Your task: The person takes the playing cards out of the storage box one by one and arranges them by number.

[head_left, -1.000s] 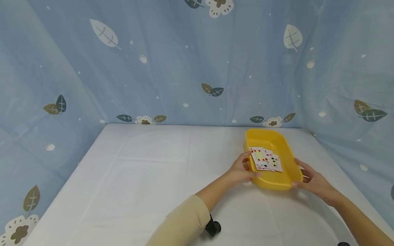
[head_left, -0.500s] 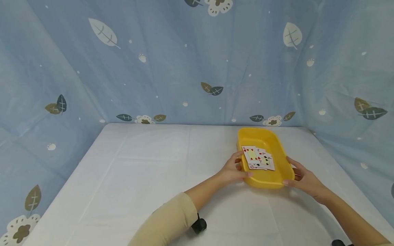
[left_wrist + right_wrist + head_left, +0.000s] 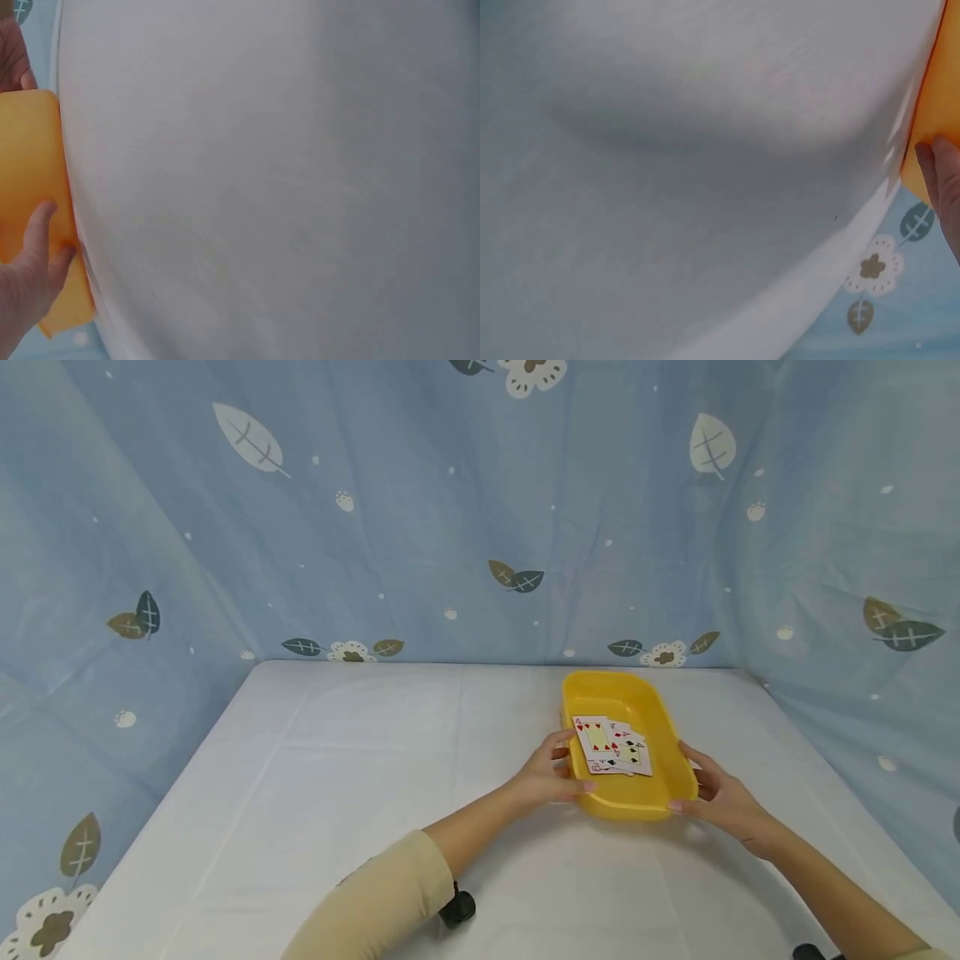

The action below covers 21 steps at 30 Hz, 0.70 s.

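Note:
A yellow plastic tray (image 3: 626, 791) with raised walls is held between both hands toward the back right of the table. Several playing cards (image 3: 611, 746) lie face up and overlapping inside it, against its left side, a red four on top. My left hand (image 3: 550, 774) grips the left wall, thumb over the rim and fingers on the outside. On the right wall, my right hand (image 3: 726, 802) holds the near corner with its thumb at the rim. In the left wrist view the tray's outer side (image 3: 34, 165) shows with fingers against it.
White cloth (image 3: 360, 793) covers the table, which meets a blue patterned curtain (image 3: 420, 527) at the back and sides. Black wrist devices show under the left sleeve (image 3: 457, 910) and by the right forearm (image 3: 808, 952).
Both hands have moved the yellow tray left across the table, with the cards riding inside. The grip on each side looks the same.

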Motion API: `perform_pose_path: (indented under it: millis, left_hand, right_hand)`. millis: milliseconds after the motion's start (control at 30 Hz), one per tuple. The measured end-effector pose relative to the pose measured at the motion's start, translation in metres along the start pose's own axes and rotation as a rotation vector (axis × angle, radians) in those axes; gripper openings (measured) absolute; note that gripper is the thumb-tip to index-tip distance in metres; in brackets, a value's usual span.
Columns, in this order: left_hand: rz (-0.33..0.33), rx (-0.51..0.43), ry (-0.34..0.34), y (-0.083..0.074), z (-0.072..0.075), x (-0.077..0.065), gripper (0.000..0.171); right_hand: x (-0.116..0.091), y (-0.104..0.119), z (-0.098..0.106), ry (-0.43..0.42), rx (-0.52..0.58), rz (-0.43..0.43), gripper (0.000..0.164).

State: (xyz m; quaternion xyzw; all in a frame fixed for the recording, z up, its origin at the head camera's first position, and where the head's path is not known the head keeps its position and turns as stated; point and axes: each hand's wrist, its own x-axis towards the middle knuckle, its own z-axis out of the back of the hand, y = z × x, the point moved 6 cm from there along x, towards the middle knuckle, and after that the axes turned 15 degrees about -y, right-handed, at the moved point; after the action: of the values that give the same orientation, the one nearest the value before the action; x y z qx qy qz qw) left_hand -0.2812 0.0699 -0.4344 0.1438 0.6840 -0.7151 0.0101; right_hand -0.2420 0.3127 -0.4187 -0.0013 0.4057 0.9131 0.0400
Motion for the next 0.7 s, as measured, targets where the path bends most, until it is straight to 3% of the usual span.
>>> perform_pose_path:
  millis: [433, 700]
  left_hand:
    - [0.012, -0.038, 0.011, 0.002, 0.026, -0.010, 0.085]
    - [0.021, -0.031, 0.008, 0.000, 0.031, -0.013, 0.085]
  right_hand:
    - [-0.001, 0.020, -0.021, 0.070, 0.001, -0.008, 0.104]
    - [0.008, 0.028, -0.020, 0.125, 0.011, 0.036, 0.108]
